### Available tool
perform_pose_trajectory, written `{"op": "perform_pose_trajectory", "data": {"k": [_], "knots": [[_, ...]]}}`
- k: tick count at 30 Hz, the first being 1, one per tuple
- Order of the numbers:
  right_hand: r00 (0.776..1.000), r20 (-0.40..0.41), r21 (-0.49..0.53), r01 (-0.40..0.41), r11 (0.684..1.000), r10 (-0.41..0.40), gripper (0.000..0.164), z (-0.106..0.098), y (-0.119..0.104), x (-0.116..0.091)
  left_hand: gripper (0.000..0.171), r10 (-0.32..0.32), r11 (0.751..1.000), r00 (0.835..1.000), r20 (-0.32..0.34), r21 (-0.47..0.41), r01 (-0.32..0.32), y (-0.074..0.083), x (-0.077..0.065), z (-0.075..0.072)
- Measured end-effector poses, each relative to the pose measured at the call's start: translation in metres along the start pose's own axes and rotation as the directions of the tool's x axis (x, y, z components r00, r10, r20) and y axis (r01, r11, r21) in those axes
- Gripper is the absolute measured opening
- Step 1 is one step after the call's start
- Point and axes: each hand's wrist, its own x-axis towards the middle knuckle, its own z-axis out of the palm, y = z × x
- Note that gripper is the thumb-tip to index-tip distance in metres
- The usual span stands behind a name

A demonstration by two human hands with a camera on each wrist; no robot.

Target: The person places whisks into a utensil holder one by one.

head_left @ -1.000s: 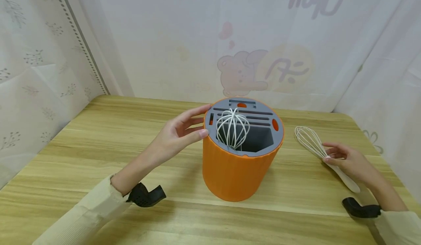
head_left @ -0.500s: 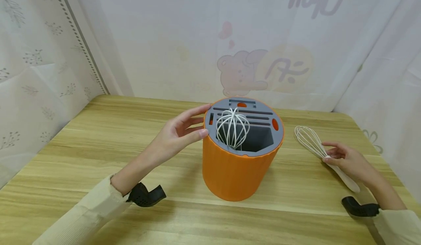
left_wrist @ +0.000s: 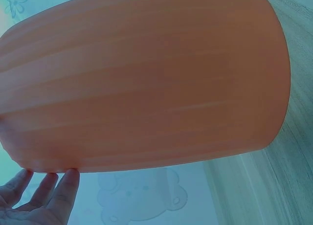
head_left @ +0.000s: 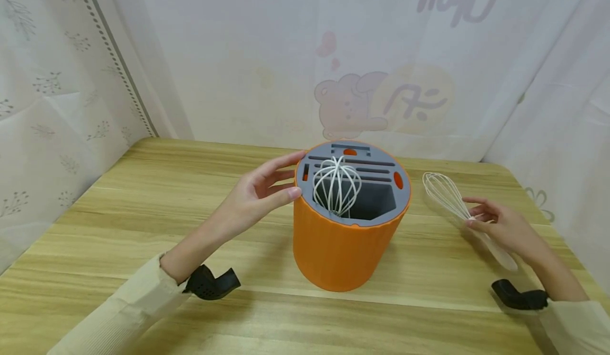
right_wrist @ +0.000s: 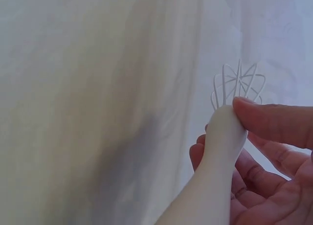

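An orange cylindrical utensil holder (head_left: 339, 259) with a grey slotted top stands upright in the head view. In its large compartment sits a whisk (head_left: 337, 181), white wires upward and its handle hidden inside. My left hand (head_left: 252, 193) touches the holder's left side, thumb at the rim and fingers farther round; the left wrist view shows fingertips against the orange wall (left_wrist: 156, 88). To the right, my right hand (head_left: 507, 230) pinches a second whisk between thumb and fingers near the top of its pale handle (right_wrist: 217, 142). That whisk's wires (head_left: 445, 193) point away, toward the back left, above its shadow.
Everything stands on a wooden table (head_left: 157, 212). A pale printed curtain (head_left: 238, 69) hangs behind its back edge, with more curtain at both sides. Narrow slots and orange openings surround the holder's large compartment. Black wrist mounts (head_left: 212, 283) sit at both cuffs.
My right hand has shifted slightly back and left with the whisk, which has risen off the tabletop. My left hand and the holder have stayed in place.
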Motion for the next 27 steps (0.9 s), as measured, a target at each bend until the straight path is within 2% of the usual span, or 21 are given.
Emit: {"op": "perform_pose_trajectory", "data": {"k": [9,20,22,23,25,27], "knots": [[0.991,-0.117,0.122,0.086,0.989,-0.072,0.048,-0.009,-0.03,0.004,0.056,0.0,1.0,1.0,0.002,0.006,0.0,-0.001,0.0,0.0],[0.957,-0.272,0.306,0.189,0.933,-0.104,0.052,-0.014,-0.084,0.001,0.056,0.007,1.0,1.0,0.005,-0.014,-0.007,-0.001,0.0,0.0],[0.945,-0.308,0.373,0.225,0.9,-0.109,0.052,-0.015,-0.095,-0.001,0.056,0.007,1.0,1.0,0.005,-0.011,-0.007,-0.001,0.0,0.0],[0.939,-0.324,0.426,0.253,0.869,-0.114,0.052,-0.016,-0.1,-0.002,0.056,0.006,1.0,1.0,0.005,-0.009,-0.006,-0.001,0.0,0.0],[0.923,-0.362,0.519,0.314,0.795,-0.129,0.052,-0.016,-0.111,-0.004,0.056,0.004,1.0,1.0,0.004,-0.006,-0.004,-0.001,0.0,0.0],[0.907,-0.395,0.603,0.376,0.703,-0.146,0.052,-0.016,-0.121,-0.006,0.056,0.002,1.0,1.0,0.003,-0.001,-0.002,-0.001,0.0,0.0]]}}
